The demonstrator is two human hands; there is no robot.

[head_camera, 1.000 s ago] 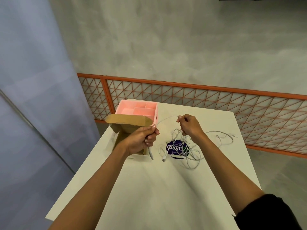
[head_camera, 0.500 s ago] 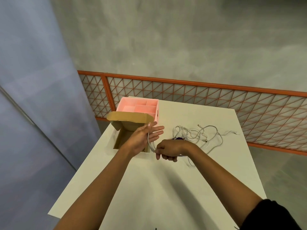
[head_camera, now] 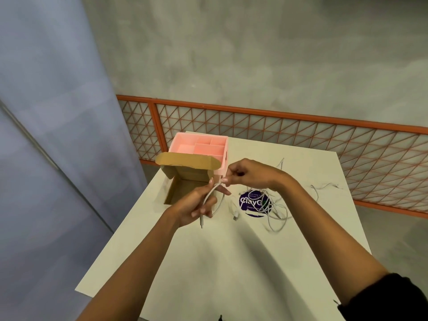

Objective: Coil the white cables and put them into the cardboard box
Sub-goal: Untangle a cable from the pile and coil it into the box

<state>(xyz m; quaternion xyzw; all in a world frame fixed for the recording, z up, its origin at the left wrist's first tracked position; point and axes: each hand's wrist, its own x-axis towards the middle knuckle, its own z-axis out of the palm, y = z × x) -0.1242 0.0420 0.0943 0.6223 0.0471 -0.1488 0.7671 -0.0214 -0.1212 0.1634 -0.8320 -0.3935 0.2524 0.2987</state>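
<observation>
A white cable (head_camera: 209,195) loops around my left hand (head_camera: 196,206), which holds it just right of the open cardboard box (head_camera: 185,184); the cable's plug end hangs below the fingers. My right hand (head_camera: 247,173) pinches the same cable above the left fingertips. The rest of the white cables (head_camera: 272,206) lie in a loose tangle on the white table (head_camera: 231,262), right of both hands and partly hidden by my right wrist.
A pink compartment tray (head_camera: 203,147) stands behind the box at the table's far left. A purple round sticker (head_camera: 251,202) lies under the tangle. An orange mesh railing (head_camera: 301,135) runs behind the table. The table's left edge is close to the box.
My right hand has risen from the table beside the left wrist to above the left fingertips, drawing the cable up. The left hand's fingers have curled around the loop.
</observation>
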